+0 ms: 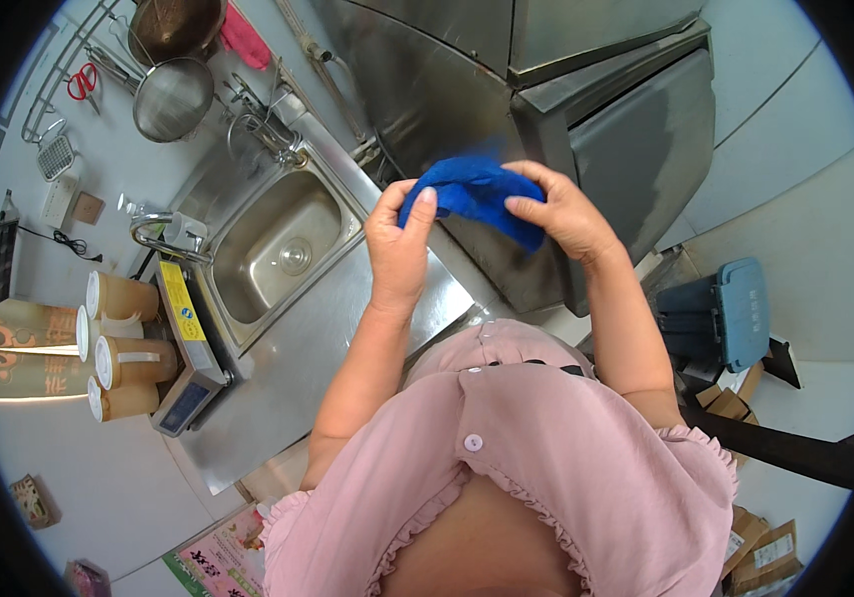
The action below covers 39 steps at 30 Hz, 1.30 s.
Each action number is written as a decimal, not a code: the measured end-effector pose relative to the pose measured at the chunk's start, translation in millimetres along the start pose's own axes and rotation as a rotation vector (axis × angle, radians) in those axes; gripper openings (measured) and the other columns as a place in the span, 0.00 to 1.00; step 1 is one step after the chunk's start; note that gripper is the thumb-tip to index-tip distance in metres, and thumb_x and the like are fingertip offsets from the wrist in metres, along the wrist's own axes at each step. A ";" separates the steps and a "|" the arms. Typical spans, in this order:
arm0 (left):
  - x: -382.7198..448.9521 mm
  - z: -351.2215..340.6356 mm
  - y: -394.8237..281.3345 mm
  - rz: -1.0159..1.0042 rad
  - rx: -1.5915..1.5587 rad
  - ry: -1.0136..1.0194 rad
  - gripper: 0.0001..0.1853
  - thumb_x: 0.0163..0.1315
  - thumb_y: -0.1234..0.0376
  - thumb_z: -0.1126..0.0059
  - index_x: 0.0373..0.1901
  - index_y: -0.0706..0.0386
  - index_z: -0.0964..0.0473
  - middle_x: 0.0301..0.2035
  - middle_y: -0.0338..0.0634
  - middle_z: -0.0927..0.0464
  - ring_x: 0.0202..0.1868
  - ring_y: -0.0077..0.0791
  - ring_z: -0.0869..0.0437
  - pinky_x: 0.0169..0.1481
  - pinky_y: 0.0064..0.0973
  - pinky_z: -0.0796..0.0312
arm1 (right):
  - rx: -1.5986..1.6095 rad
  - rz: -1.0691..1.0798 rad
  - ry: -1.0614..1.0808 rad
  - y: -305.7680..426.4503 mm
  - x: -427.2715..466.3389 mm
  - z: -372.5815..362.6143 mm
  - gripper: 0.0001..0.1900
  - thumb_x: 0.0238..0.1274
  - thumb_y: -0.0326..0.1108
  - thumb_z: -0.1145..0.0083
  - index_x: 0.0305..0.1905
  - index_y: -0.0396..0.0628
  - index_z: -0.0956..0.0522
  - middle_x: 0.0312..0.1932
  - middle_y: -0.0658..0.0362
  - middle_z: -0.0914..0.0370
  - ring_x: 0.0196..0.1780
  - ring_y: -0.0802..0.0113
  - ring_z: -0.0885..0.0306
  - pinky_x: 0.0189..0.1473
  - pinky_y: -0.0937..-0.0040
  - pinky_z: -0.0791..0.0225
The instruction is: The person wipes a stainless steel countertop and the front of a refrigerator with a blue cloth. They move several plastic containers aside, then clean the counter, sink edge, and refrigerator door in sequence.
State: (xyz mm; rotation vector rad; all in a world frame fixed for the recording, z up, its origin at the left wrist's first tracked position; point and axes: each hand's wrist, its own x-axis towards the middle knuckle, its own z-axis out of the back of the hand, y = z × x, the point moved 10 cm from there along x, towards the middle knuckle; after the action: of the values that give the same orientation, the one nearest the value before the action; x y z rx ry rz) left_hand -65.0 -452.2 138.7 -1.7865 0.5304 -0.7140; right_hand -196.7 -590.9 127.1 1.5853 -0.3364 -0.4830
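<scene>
A blue cloth [464,183] is stretched between my two hands, in front of a stainless steel cabinet. My left hand [401,239] pinches its left end, thumb on top. At the right end, my right hand [565,213] grips it between thumb and fingers. The cloth's lower right part hangs down and is slightly blurred. To the left of my hands lies a steel sink basin [278,239] with a drain strainer in its bottom. A chrome faucet [166,231] stands at the basin's left side.
Several lidded plastic jugs [128,358] stand on a digital scale [192,351] on the steel counter [278,395]. A mesh strainer [173,101] and red-handled scissors [83,82] hang from a wall rack. A lidded blue bin [742,313] and cardboard boxes [767,556] are at right.
</scene>
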 end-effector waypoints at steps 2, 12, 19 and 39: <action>2.4 2.5 -2.2 0.002 -0.029 -0.011 0.09 0.68 0.66 0.40 0.41 0.63 0.21 0.34 0.37 0.19 0.37 0.20 0.21 0.46 0.21 0.28 | -0.122 0.018 0.017 -12.1 -0.6 1.6 0.21 0.59 0.28 0.38 0.58 0.39 0.25 0.46 0.59 0.21 0.48 0.73 0.24 0.54 0.73 0.30; 3.5 9.0 20.3 0.030 0.250 -0.057 0.11 0.64 0.71 0.40 0.47 0.63 0.24 0.38 0.38 0.22 0.38 0.23 0.22 0.47 0.22 0.28 | -0.277 0.072 0.022 -12.2 -12.8 2.0 0.12 0.58 0.30 0.39 0.46 0.37 0.19 0.45 0.58 0.20 0.46 0.72 0.22 0.49 0.71 0.27; -11.6 -28.7 11.9 -0.211 0.701 0.098 0.18 0.61 0.69 0.39 0.53 0.61 0.24 0.50 0.49 0.23 0.55 0.43 0.23 0.64 0.36 0.33 | -0.202 0.316 -0.096 13.9 -19.3 10.3 0.14 0.54 0.29 0.37 0.47 0.40 0.18 0.50 0.55 0.22 0.52 0.66 0.22 0.54 0.69 0.29; -7.1 -60.4 21.5 0.058 -0.076 0.127 0.21 0.70 0.73 0.46 0.63 0.63 0.32 0.55 0.45 0.25 0.55 0.29 0.23 0.60 0.27 0.28 | 0.203 0.053 0.028 4.4 -22.8 1.9 0.15 0.72 0.43 0.44 0.48 0.42 0.21 0.39 0.64 0.22 0.41 0.77 0.27 0.45 0.77 0.31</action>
State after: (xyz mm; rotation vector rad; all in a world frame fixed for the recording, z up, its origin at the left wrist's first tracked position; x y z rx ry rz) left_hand -112.3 -495.4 130.8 -1.7968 0.7000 -0.7789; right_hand -217.0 -581.6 133.8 1.7739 -0.4159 -0.3946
